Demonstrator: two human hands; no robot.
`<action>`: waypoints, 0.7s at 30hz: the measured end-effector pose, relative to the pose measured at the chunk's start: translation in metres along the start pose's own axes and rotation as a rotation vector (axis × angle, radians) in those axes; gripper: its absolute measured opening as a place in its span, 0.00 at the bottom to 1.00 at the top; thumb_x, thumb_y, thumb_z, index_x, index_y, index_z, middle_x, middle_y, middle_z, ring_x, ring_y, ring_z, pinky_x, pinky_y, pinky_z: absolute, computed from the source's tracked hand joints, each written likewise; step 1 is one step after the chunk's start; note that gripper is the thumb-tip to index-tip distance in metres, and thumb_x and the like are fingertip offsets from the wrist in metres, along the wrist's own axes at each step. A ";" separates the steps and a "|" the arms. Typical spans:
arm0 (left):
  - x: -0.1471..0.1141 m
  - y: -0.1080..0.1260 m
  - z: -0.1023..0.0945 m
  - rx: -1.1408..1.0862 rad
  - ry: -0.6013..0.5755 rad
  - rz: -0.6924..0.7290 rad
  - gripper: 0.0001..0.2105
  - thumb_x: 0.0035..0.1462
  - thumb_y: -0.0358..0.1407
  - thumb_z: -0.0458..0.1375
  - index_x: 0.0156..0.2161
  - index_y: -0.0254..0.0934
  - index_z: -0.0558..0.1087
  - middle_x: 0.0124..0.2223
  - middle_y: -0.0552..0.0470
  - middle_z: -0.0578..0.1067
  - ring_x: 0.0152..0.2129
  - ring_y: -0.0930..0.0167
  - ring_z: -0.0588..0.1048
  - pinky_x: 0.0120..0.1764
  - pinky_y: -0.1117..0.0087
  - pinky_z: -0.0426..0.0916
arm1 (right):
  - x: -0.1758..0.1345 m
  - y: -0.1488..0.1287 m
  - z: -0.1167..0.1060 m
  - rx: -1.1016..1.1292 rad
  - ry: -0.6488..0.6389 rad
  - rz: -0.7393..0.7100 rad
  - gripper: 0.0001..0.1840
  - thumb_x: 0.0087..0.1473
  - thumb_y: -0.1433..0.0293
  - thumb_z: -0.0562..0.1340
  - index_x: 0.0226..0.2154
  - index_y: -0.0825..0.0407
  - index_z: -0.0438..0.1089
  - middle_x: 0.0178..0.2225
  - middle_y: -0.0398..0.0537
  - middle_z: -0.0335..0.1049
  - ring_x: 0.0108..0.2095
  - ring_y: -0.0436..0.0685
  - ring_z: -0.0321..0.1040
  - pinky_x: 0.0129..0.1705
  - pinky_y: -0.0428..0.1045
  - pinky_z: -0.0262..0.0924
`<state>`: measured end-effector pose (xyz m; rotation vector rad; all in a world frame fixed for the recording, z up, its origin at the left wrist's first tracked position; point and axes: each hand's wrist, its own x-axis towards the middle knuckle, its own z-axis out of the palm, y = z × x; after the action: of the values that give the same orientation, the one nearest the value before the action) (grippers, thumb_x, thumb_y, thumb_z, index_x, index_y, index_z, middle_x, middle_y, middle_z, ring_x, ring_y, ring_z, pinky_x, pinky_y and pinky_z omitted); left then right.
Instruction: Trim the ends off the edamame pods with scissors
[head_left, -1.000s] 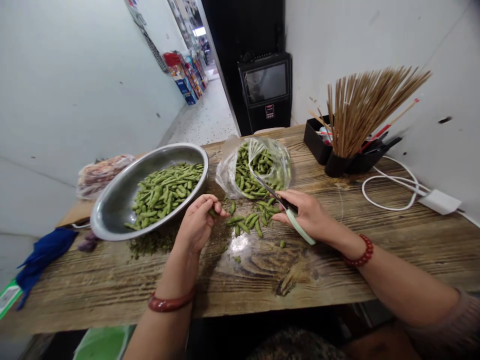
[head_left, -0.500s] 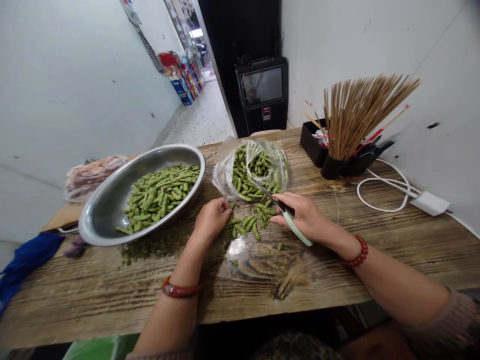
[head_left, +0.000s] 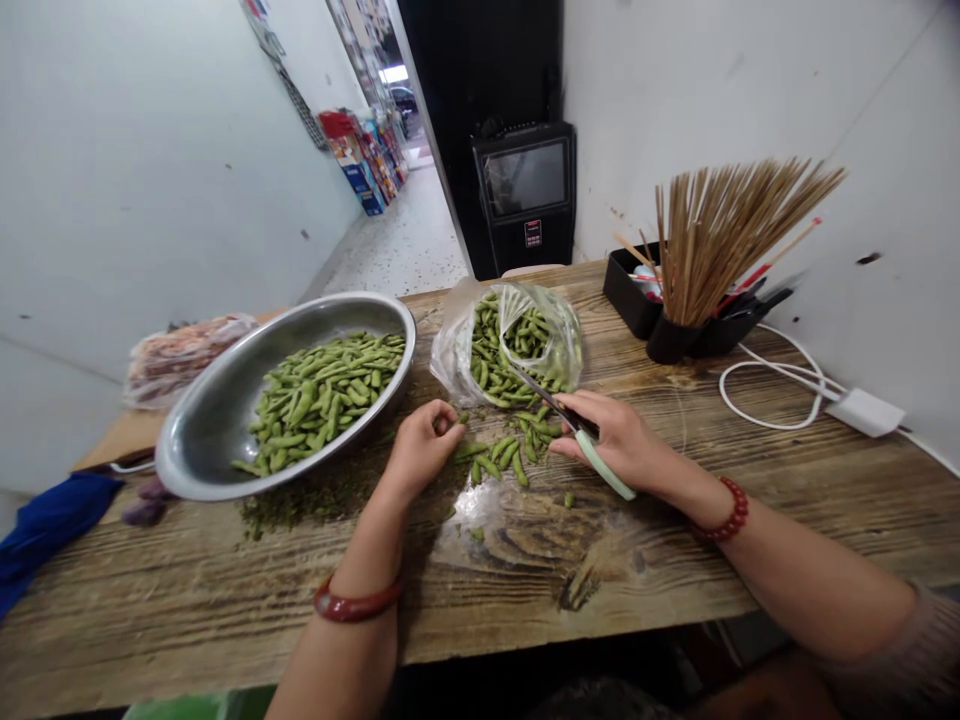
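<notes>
A pair of scissors (head_left: 596,460) with pale green handles is grasped in the right hand (head_left: 611,440), the fingers wrapped around the handles and the blades pointed away toward the mouth of a clear plastic bag (head_left: 450,350); whether the bag is touched by the tips cannot be told. The left hand (head_left: 421,445) is held just above the table (head_left: 300,620), its fingers curled toward the thumb beside some loose green pods (head_left: 504,458); whether a pod is pinched there cannot be told. These loose pods are scattered on the wood between the two hands, in front of the bag, and the bag itself is filled with more pods. To the left, a large oval metal bowl (head_left: 202,450) is partly filled with a heap of pods, and dark green scraps (head_left: 300,505) are strewn along its near side. A reddish-brown bangle (head_left: 356,603) is worn on the left forearm and a red beaded bracelet (head_left: 724,510) on the right wrist. At the far right, thin brown sticks (head_left: 735,240) are stood in a black holder (head_left: 671,340), near which a white cable (head_left: 772,425) is looped. A blue cloth (head_left: 60,520) is seen at the left edge.
</notes>
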<state>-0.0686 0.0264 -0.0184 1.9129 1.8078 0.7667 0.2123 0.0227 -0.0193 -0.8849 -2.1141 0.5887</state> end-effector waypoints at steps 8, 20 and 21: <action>-0.014 0.030 -0.002 -0.675 -0.217 -0.130 0.09 0.50 0.36 0.60 0.36 0.34 0.71 0.28 0.56 0.68 0.21 0.77 0.62 0.25 0.75 0.57 | -0.001 -0.006 0.000 -0.017 -0.007 -0.013 0.21 0.53 0.64 0.64 0.48 0.56 0.66 0.36 0.52 0.70 0.36 0.57 0.69 0.40 0.51 0.65; -0.017 0.042 -0.004 -1.001 -0.236 -0.193 0.10 0.48 0.34 0.64 0.33 0.34 0.66 0.32 0.53 0.73 0.17 0.81 0.58 0.18 0.79 0.51 | 0.000 -0.008 -0.003 -0.023 0.001 -0.007 0.23 0.53 0.63 0.65 0.49 0.55 0.66 0.34 0.49 0.70 0.34 0.55 0.67 0.38 0.51 0.63; -0.017 0.043 -0.004 -1.017 -0.253 -0.192 0.10 0.49 0.34 0.63 0.34 0.34 0.67 0.32 0.53 0.74 0.16 0.82 0.58 0.18 0.80 0.50 | 0.001 -0.009 -0.004 -0.024 0.007 0.000 0.22 0.53 0.62 0.65 0.48 0.55 0.66 0.33 0.48 0.69 0.33 0.55 0.67 0.38 0.51 0.63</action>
<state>-0.0381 0.0059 0.0098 1.0793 1.0692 1.0384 0.2114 0.0178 -0.0109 -0.8990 -2.1187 0.5610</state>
